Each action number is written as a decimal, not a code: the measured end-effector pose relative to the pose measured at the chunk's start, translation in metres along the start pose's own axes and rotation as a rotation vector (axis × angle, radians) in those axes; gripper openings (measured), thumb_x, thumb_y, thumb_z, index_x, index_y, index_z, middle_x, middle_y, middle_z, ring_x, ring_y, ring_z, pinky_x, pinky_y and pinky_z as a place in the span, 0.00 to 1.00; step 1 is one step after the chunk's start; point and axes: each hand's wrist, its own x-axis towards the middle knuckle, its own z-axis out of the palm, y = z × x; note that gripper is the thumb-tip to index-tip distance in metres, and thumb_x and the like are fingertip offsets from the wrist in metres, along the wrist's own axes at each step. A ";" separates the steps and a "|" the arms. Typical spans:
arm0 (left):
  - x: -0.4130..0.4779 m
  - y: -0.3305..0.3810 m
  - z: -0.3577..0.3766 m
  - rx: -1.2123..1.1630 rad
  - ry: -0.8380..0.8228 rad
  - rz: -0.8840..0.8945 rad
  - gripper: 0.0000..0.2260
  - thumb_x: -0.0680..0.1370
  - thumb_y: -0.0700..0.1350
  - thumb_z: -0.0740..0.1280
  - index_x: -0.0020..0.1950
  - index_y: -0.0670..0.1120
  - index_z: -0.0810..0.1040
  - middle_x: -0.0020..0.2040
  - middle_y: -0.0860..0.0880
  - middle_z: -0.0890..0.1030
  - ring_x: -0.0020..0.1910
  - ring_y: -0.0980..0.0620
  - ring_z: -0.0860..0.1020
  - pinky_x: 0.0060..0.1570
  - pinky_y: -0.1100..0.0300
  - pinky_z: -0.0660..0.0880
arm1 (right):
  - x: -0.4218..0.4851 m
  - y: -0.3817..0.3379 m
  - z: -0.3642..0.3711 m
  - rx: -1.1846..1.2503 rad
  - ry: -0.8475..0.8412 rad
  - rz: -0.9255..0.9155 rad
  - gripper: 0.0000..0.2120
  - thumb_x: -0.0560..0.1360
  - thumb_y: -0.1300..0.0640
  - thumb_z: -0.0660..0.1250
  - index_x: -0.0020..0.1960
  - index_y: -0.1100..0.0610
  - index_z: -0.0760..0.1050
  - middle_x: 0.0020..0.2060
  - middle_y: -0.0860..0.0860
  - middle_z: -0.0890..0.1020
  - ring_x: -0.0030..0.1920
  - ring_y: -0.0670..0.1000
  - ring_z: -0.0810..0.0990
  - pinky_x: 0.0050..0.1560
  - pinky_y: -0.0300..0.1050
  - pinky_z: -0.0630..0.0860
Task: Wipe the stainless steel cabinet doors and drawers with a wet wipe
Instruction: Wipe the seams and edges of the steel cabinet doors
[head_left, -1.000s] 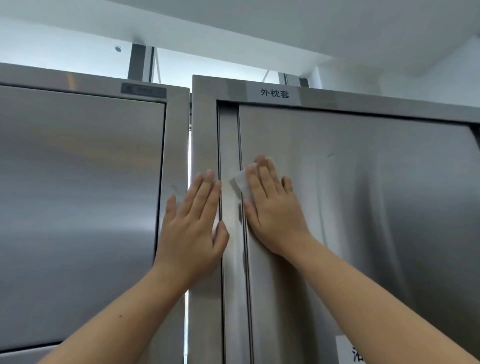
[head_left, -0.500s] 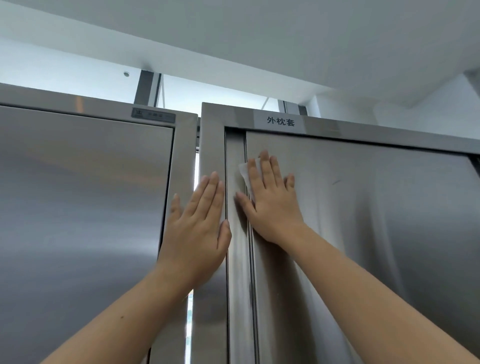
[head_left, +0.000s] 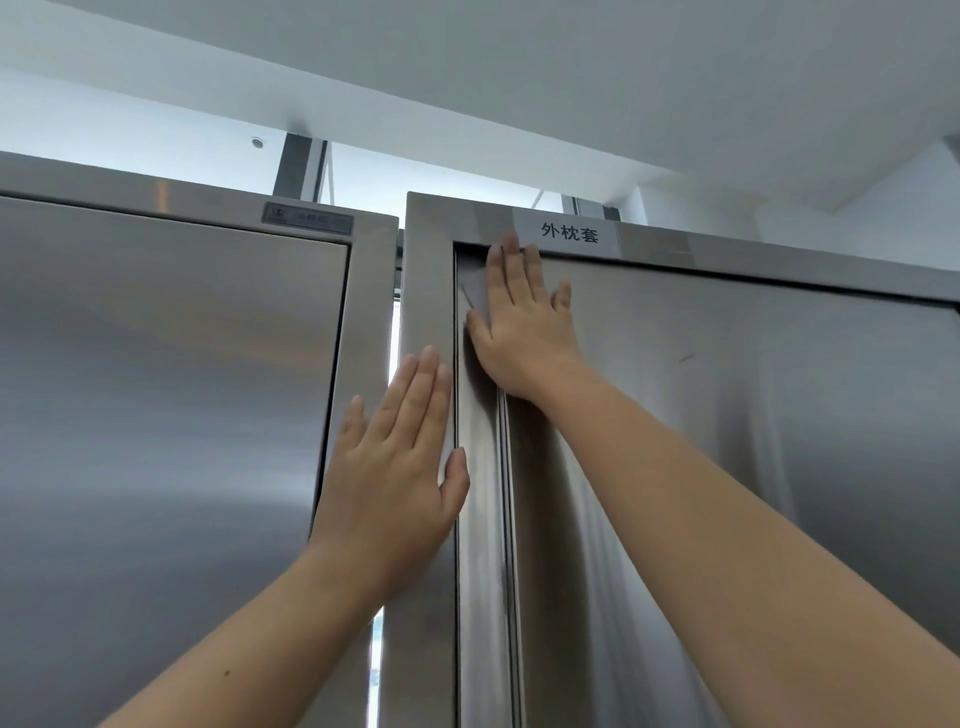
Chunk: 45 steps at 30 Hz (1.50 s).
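Observation:
The right stainless steel cabinet door (head_left: 727, 441) fills the right half of the view. My right hand (head_left: 519, 332) presses flat on its top left corner, fingertips reaching the upper frame. The wet wipe (head_left: 474, 293) lies under that hand; only a greyish edge shows left of the fingers. My left hand (head_left: 400, 462) rests flat, fingers straight, on the vertical frame strip (head_left: 428, 291) of the same cabinet, lower than the right hand. The left cabinet door (head_left: 156, 405) stands beside it.
A white label with black characters (head_left: 569, 232) sits on the right cabinet's top frame, just right of my fingertips. A small dark nameplate (head_left: 306, 219) is on the left cabinet's frame. A narrow bright gap (head_left: 395, 322) separates the two cabinets. The ceiling is close above.
My right hand has slid the wipe upward along the door's left edge to the top corner. The wipe is now mostly covered. My left hand has stayed on the frame.

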 end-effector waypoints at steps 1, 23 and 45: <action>-0.001 0.000 0.000 0.001 0.004 0.005 0.27 0.75 0.50 0.52 0.70 0.36 0.66 0.71 0.41 0.66 0.69 0.41 0.63 0.61 0.40 0.59 | -0.007 0.000 0.003 0.002 0.007 -0.004 0.30 0.81 0.48 0.46 0.75 0.57 0.34 0.74 0.52 0.34 0.74 0.52 0.34 0.70 0.57 0.35; -0.014 -0.004 0.004 0.031 0.027 0.029 0.28 0.74 0.52 0.54 0.70 0.38 0.67 0.71 0.42 0.67 0.68 0.42 0.66 0.61 0.38 0.60 | -0.062 0.010 0.016 -0.022 0.032 0.039 0.29 0.81 0.46 0.44 0.74 0.53 0.32 0.73 0.50 0.32 0.74 0.51 0.34 0.69 0.54 0.31; -0.015 0.001 0.004 0.016 0.026 0.004 0.29 0.73 0.51 0.53 0.71 0.37 0.65 0.71 0.41 0.65 0.70 0.42 0.64 0.64 0.42 0.56 | -0.111 -0.001 0.024 -0.028 -0.015 0.039 0.30 0.79 0.45 0.41 0.71 0.54 0.28 0.71 0.50 0.29 0.73 0.51 0.32 0.69 0.56 0.32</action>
